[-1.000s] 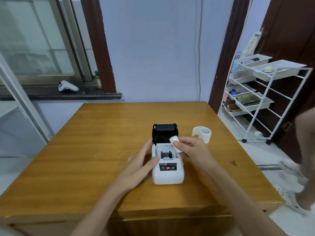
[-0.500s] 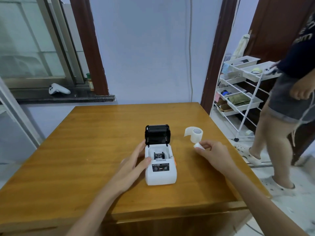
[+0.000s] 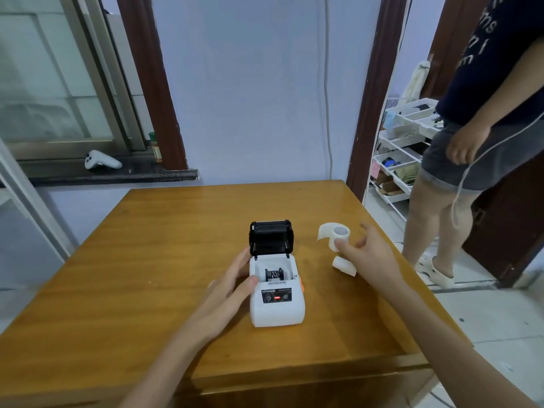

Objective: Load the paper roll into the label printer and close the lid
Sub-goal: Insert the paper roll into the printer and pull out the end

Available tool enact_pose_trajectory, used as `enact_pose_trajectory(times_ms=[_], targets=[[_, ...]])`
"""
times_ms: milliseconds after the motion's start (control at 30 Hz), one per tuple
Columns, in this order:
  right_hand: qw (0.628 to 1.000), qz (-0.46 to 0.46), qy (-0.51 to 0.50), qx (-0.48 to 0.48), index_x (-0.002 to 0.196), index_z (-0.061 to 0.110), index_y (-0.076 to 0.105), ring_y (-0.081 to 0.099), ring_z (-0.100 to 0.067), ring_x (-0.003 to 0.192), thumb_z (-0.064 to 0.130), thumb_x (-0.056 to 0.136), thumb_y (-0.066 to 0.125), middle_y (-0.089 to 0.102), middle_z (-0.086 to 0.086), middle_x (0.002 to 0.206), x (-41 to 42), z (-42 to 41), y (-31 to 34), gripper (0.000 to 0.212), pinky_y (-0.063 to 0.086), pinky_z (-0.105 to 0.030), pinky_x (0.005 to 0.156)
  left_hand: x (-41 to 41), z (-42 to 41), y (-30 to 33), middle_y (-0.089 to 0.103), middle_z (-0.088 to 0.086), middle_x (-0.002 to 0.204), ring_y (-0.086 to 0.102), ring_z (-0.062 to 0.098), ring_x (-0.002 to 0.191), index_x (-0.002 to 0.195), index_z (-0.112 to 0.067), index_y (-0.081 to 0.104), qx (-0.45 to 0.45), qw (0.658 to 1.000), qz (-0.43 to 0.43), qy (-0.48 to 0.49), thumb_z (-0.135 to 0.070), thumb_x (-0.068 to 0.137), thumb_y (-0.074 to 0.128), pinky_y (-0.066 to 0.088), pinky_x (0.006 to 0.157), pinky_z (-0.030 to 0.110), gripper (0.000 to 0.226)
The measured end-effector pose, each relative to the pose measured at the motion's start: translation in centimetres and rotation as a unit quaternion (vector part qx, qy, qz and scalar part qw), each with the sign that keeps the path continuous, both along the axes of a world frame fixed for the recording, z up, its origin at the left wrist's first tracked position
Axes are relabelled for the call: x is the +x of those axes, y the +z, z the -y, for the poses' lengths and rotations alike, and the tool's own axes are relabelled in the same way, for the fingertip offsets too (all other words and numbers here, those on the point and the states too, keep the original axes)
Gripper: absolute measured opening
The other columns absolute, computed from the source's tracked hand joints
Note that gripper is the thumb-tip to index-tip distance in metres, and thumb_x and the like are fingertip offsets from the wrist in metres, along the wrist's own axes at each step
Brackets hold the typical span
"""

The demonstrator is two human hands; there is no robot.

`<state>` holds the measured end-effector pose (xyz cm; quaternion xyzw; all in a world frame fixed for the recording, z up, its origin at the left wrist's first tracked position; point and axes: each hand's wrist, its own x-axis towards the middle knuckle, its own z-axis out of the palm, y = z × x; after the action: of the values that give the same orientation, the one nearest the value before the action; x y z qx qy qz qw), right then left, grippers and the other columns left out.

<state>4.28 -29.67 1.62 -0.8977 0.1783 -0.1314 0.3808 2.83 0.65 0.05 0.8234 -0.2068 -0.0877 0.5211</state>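
The white label printer (image 3: 276,310) stands on the wooden table (image 3: 141,275) with its black lid (image 3: 270,237) tipped up and the paper bay bare. My left hand (image 3: 229,298) grips the printer's left side, thumb on its top edge. To the right stands the white paper roll (image 3: 338,234), a loose end curling off to its left. My right hand (image 3: 371,257) is spread beside the roll, its thumb tip touching the roll's front. A small white cylinder (image 3: 343,265) lies on the table just under that hand.
Another person (image 3: 471,142) stands close to the table's right side, holding a white cord. Behind them is a white wire rack (image 3: 397,169) with trays. A white controller (image 3: 101,161) lies on the window sill at far left.
My right hand carried the small white cylinder from above the printer to the right, set it on the table and spread at the paper roll. The other person stepped in closer.
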Motion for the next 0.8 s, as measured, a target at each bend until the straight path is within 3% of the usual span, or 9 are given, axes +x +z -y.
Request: enact_pose_trajectory(times_ms=[100, 167, 233, 300, 367, 600, 700, 800], targets=[[0.999, -0.035, 0.003, -0.038, 0.149, 0.025, 0.027, 0.052, -0.029, 0.120, 0.064, 0.075, 0.059, 0.049, -0.008, 0.132, 1.7, -0.5, 0.3, 0.090, 0.048, -0.045, 0.092, -0.1, 0.0, 0.1, 0.030, -0.044, 0.149, 0.031, -0.008, 0.142, 0.143, -0.068, 0.014, 0.004, 1.000, -0.002, 0.004, -0.083, 0.082, 0.038, 0.020, 0.121, 0.055, 0.068], [0.996, -0.074, 0.012, -0.044, 0.149, 0.025, 0.027, 0.049, -0.032, 0.124, 0.061, 0.077, 0.061, 0.044, -0.011, 0.141, 2.8, -0.9, 0.6, 0.087, 0.044, -0.041, 0.088, -0.2, 0.0, 0.3, 0.029, -0.047, 0.147, 0.032, -0.007, 0.142, 0.142, -0.069, 0.014, 0.003, 1.000, -0.006, 0.005, -0.086, 0.079, 0.038, 0.022, 0.121, 0.054, 0.069], [0.994, -0.093, 0.021, -0.053, 0.144, 0.022, 0.036, 0.055, -0.030, 0.113, 0.055, 0.079, 0.063, 0.052, -0.010, 0.131, 3.7, -1.0, 0.7, 0.078, 0.044, -0.037, 0.077, -0.3, 0.0, 0.4, 0.030, -0.044, 0.148, 0.031, -0.004, 0.143, 0.142, -0.069, 0.015, -0.003, 1.000, -0.010, 0.006, -0.087, 0.077, 0.038, 0.023, 0.121, 0.055, 0.071], [0.992, -0.097, 0.024, -0.071, 0.131, 0.018, 0.048, 0.060, -0.026, 0.092, 0.041, 0.079, 0.064, 0.061, -0.007, 0.109, 4.2, -0.9, 0.8, 0.059, 0.046, -0.033, 0.064, -0.3, 0.0, 0.5, 0.031, -0.039, 0.152, 0.031, -0.003, 0.144, 0.143, -0.068, 0.015, -0.007, 1.000, -0.010, 0.006, -0.088, 0.076, 0.039, 0.024, 0.120, 0.055, 0.074], [0.992, -0.093, 0.022, -0.077, 0.122, 0.016, 0.053, 0.059, -0.025, 0.083, 0.031, 0.078, 0.064, 0.061, -0.005, 0.098, 4.3, -0.8, 0.9, 0.047, 0.043, -0.032, 0.057, -0.3, 0.1, 0.5, 0.029, -0.039, 0.152, 0.032, -0.004, 0.143, 0.143, -0.067, 0.015, -0.006, 1.000, -0.008, 0.005, -0.088, 0.077, 0.038, 0.024, 0.120, 0.055, 0.073], [0.997, 0.023, 0.067, -0.018, 0.114, 0.019, 0.056, 0.059, -0.017, 0.079, 0.027, 0.085, 0.062, 0.064, -0.003, 0.094, 1.8, -2.1, 1.8, 0.031, 0.043, -0.028, 0.057, -0.4, 0.0, 0.4, 0.027, -0.049, 0.145, 0.031, -0.020, 0.132, 0.146, -0.063, 0.017, -0.018, 0.999, -0.021, 0.018, -0.079, 0.081, 0.040, 0.026, 0.121, 0.046, 0.071], [0.989, 0.088, 0.119, -0.022, 0.108, 0.021, 0.057, 0.057, -0.015, 0.081, 0.023, 0.086, 0.065, 0.063, -0.002, 0.092, -0.1, -3.5, 2.0, 0.023, 0.041, -0.021, 0.060, -0.4, -0.1, 0.5, 0.032, -0.037, 0.144, 0.040, -0.012, 0.129, 0.148, -0.057, 0.021, -0.029, 0.997, -0.017, 0.067, -0.080, 0.076, 0.044, 0.035, 0.115, 0.039, 0.079], [0.980, 0.126, 0.156, -0.010, 0.109, 0.024, 0.061, 0.053, -0.008, 0.084, 0.018, 0.084, 0.067, 0.058, 0.004, 0.091, -1.4, -5.2, 2.8, 0.026, 0.036, -0.012, 0.065, -0.8, -0.1, 0.9, 0.040, -0.024, 0.142, 0.044, -0.011, 0.123, 0.141, -0.049, 0.035, -0.023, 0.989, 0.055, 0.138, -0.058, 0.088, 0.058, 0.040, 0.108, 0.031, 0.058]])
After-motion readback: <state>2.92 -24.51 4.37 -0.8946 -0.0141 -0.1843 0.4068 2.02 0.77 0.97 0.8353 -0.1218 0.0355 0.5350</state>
